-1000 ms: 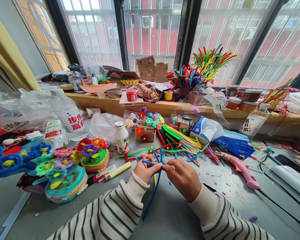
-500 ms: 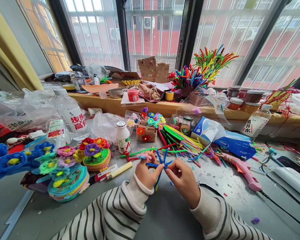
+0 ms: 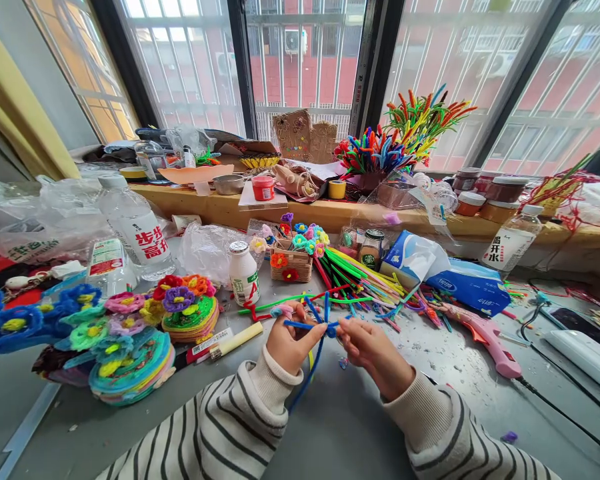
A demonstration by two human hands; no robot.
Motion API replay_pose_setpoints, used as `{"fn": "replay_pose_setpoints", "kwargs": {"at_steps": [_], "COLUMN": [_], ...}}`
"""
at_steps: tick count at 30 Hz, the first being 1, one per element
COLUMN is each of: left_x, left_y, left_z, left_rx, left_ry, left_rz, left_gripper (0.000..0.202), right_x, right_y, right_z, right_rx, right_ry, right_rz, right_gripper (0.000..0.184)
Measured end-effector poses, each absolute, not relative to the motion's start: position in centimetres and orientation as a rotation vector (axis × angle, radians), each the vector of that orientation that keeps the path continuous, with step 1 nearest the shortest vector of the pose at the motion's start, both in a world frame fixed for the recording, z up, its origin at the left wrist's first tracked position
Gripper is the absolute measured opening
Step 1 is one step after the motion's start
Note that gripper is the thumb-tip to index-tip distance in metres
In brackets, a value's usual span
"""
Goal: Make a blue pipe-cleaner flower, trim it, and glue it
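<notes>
Several blue pipe cleaners (image 3: 305, 326) cross one another in a star shape above the grey table. My left hand (image 3: 291, 341) pinches them near the crossing point, with thumb and fingers closed. On the other side my right hand (image 3: 373, 348) grips the end of a blue pipe cleaner between thumb and forefinger. One long blue strand hangs below the hands, with a bit of yellow beside it. A small pink fuzzy piece shows at the left fingers; whether it is held I cannot tell.
Pipe-cleaner flowers on round layered bases (image 3: 133, 367) stand at left. A white bottle (image 3: 244, 273), a small flower basket (image 3: 291, 264) and loose coloured pipe cleaners (image 3: 363, 270) lie beyond the hands. A pink glue gun (image 3: 485, 337) with a cord lies at right.
My right hand has moved slightly right and away from the left, drawing a blue strand. The blue strand below now hangs longer, toward the lower left. The view has shifted a little.
</notes>
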State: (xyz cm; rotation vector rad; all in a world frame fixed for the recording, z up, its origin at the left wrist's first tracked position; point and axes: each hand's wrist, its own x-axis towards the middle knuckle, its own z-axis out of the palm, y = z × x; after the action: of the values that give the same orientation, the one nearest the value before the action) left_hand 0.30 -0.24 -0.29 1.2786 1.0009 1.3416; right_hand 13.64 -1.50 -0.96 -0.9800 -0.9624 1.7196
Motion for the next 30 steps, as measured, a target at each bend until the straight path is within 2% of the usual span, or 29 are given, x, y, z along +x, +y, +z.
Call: {"fn": "replay_pose_setpoints", "kwargs": {"at_steps": [7,13,30], "left_x": [0.3,0.3,0.3], "left_y": [-0.2,0.0,0.5], "left_z": [-0.7,-0.5,-1.2], "left_rx": [1.266,1.184,0.906], "left_ry": [0.960,0.961,0.811], "left_rz": [1.329,1.265,1.209], "left_gripper": [0.032,0.034,0.039], "right_x": [13.4,13.4,12.6], "right_y": [-1.3,-1.2,-1.7], "right_z": [-1.2,-1.9,-2.6], "right_rx": [-1.033,-1.088,-1.020], "right_ry": [-1.016,-1.104,-1.053], "right_rz": [1.664,1.575,1.498], "right_gripper": [0.033,0.024,0.023]}}
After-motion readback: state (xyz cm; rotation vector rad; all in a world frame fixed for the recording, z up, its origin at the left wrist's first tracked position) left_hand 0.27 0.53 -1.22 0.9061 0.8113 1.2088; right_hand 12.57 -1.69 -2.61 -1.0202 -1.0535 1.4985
